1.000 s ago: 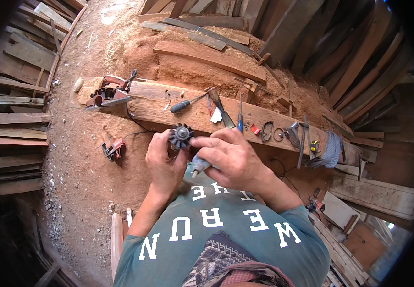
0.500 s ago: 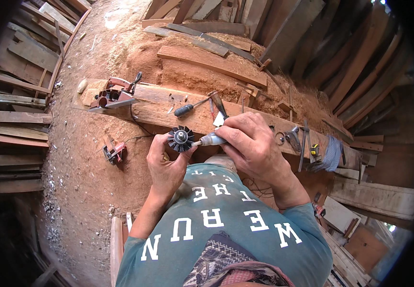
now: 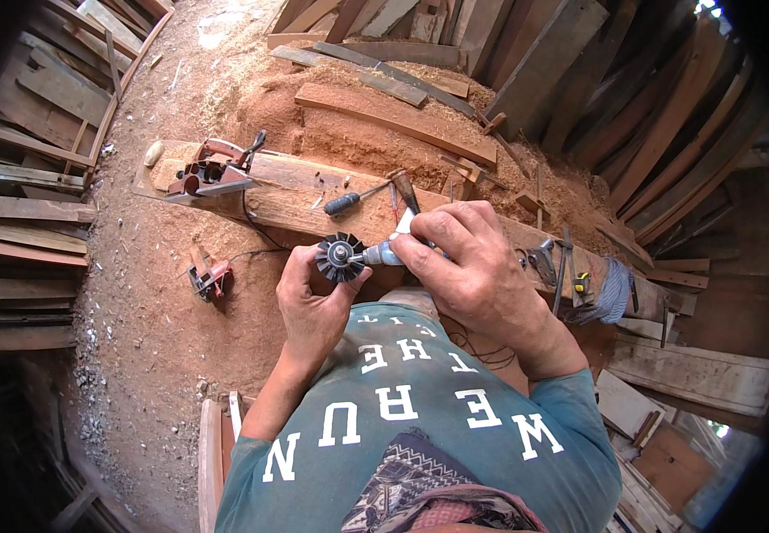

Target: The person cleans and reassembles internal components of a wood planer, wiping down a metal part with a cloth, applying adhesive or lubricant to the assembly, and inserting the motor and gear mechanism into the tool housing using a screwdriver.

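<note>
My left hand (image 3: pixel 307 306) is closed around a black finned fan rotor (image 3: pixel 330 270), its fins facing up with a metal shaft end at the centre. In my right hand (image 3: pixel 478 271) is a small pale-blue bottle (image 3: pixel 387 253), held tilted, its narrow nozzle pointing left. The nozzle tip reaches over the fins beside the shaft; whether it touches the metal, I cannot tell. Both hands are above my lap, in front of the thick wooden beam (image 3: pixel 291 182). The rotor's lower part is hidden by my fingers.
On the beam sit a red power planer body (image 3: pixel 211 173), a dark-handled screwdriver (image 3: pixel 342 204), a yellow tape measure (image 3: pixel 582 283) and a bundle of blue cord (image 3: pixel 611 293). A red machine part (image 3: pixel 211 278) lies on the sawdust floor. Boards (image 3: pixel 535 80) lean behind.
My right hand has brought the bottle's nozzle a little left and up, from the fan's edge inward over the fins toward the shaft. The rotor has shifted slightly right.
</note>
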`<state>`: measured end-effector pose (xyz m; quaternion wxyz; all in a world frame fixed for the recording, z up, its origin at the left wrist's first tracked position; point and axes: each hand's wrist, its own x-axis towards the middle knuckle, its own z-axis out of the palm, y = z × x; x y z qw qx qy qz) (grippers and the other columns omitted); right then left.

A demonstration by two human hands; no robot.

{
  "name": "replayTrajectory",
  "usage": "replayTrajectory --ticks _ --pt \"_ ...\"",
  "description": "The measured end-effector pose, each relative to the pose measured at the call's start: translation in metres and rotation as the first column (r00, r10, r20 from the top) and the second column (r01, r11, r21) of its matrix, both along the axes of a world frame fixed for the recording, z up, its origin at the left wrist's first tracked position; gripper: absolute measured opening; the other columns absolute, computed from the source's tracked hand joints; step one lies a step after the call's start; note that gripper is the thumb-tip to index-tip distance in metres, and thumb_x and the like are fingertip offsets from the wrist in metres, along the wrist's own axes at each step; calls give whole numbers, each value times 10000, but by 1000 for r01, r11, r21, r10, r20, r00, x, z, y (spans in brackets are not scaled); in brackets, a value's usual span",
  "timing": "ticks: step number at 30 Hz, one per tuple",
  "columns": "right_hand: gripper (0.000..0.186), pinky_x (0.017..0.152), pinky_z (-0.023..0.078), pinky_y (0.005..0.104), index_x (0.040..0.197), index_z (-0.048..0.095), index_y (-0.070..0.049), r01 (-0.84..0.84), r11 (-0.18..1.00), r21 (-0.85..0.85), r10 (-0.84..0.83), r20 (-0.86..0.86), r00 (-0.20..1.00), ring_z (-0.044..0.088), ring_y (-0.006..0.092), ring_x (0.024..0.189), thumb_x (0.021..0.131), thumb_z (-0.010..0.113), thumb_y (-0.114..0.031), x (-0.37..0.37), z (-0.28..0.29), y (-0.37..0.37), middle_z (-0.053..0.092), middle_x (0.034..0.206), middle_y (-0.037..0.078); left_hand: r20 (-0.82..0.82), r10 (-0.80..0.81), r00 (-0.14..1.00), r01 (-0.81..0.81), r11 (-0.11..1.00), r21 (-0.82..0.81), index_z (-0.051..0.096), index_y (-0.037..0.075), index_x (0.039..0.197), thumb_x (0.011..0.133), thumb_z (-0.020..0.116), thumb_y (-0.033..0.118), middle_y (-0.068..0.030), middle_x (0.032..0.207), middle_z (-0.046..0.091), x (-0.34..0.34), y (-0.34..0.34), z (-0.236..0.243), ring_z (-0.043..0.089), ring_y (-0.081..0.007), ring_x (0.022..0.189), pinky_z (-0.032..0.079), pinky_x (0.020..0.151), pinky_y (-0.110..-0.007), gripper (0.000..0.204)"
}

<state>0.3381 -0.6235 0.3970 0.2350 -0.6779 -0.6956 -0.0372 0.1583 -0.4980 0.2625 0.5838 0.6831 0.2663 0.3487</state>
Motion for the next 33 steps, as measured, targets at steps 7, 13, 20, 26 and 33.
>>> replayTrajectory --ticks 7,13,20,26,33 --pt "288 941 491 449 1138 720 -18 -10 1000 1 10 55 998 642 265 1049 882 701 -147 1 7 1 645 1064 77 49 -11 999 14 998 -62 669 28 1129 853 912 54 -33 980 685 4 0 2 680 -102 883 552 772 -272 369" --pt "284 942 492 447 1137 717 -20 -8 1000 1 8 67 998 645 265 1060 882 704 -146 4 11 2 646 1065 74 46 -24 999 24 1000 9 660 18 1114 857 903 32 -35 1004 686 5 3 1 676 -102 891 552 763 -264 353" --pt "278 946 485 441 1133 719 -32 -7 1000 21 6 61 998 647 263 1072 885 709 -158 4 11 6 653 1079 75 97 -58 994 54 998 43 680 -7 1143 865 856 -30 -89 1038 701 7 4 3 682 -165 938 562 816 -307 331" --pt "320 899 513 432 1110 757 -80 38 998 40 -41 61 997 669 263 1036 794 792 -116 0 13 8 675 1067 64 55 -103 993 97 990 107 648 23 1148 847 862 -68 -19 1078 635 6 8 6 637 -110 981 524 874 -269 381" --pt "332 892 510 432 1111 761 -86 38 998 43 -41 62 997 671 260 999 783 799 -120 -2 14 1 678 1045 62 89 -14 996 10 999 46 666 23 1125 838 869 -45 -52 1030 671 7 7 1 654 -153 927 540 820 -298 358"
